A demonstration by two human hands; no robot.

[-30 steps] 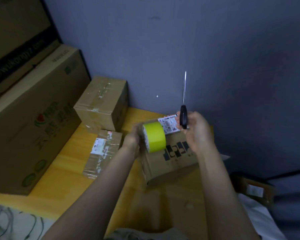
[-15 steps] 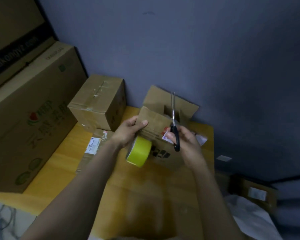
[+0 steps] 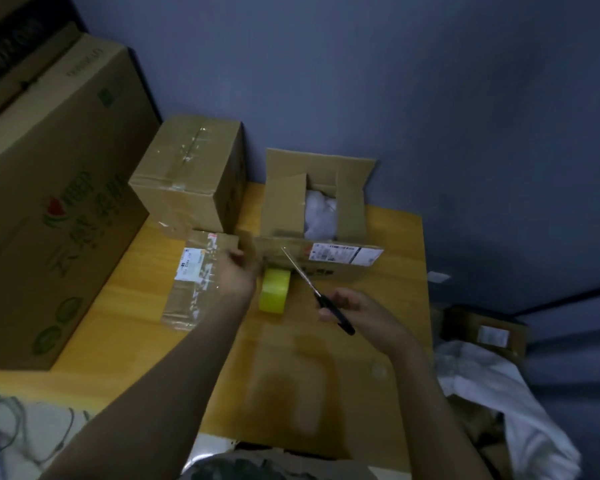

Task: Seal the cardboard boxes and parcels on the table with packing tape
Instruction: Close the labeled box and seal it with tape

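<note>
Gripping the black handles of the scissors (image 3: 340,320), the right hand (image 3: 357,308) hovers over mid-worktop (image 3: 395,306), blades angled toward the far edge. The left hand (image 3: 238,275) sits against the yellow tape roll (image 3: 274,294); blur hides whether its fingers hold it. At the far edge stands the open box (image 3: 350,202), flaps up, with a flat parcel (image 3: 194,278) and a sealed box (image 3: 187,181) to its left.

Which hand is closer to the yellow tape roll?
Left. The left hand is right against the yellow tape roll, on its left side. The right hand, holding scissors, sits apart to its right.
</note>
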